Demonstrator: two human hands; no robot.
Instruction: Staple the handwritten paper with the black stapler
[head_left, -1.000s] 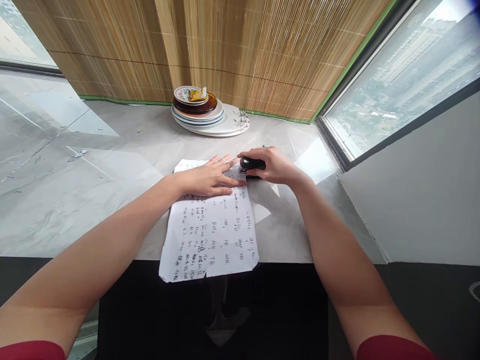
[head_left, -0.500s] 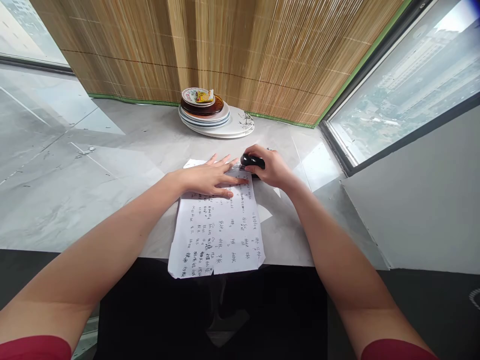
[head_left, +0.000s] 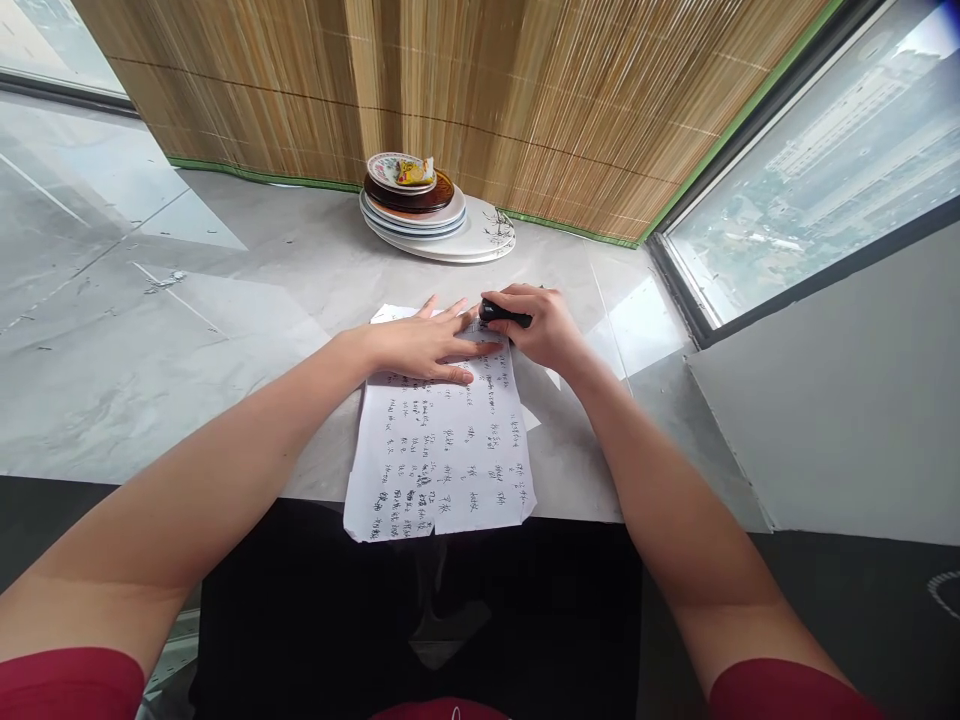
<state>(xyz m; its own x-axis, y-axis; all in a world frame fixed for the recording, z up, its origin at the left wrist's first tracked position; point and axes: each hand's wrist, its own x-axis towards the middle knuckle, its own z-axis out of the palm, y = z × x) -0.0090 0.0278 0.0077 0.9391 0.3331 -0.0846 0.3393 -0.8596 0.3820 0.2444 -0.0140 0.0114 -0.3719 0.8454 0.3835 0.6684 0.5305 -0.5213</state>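
Observation:
White sheets of paper (head_left: 442, 450) covered in handwritten characters lie on the grey marble counter (head_left: 225, 340), their near edge hanging over the counter's front. My left hand (head_left: 424, 345) lies flat on the top part of the paper, fingers spread. My right hand (head_left: 540, 325) is closed over a black stapler (head_left: 504, 315) at the paper's top right corner.
A stack of plates (head_left: 431, 215) with a small patterned dish on top stands at the back, against a bamboo blind (head_left: 465, 90). A window (head_left: 810, 170) runs along the right. A grey wall panel (head_left: 840, 400) borders the counter on the right.
My right hand has pressed lower over the stapler at the paper's corner. The view has shifted slightly; my left hand stays flat on the paper.

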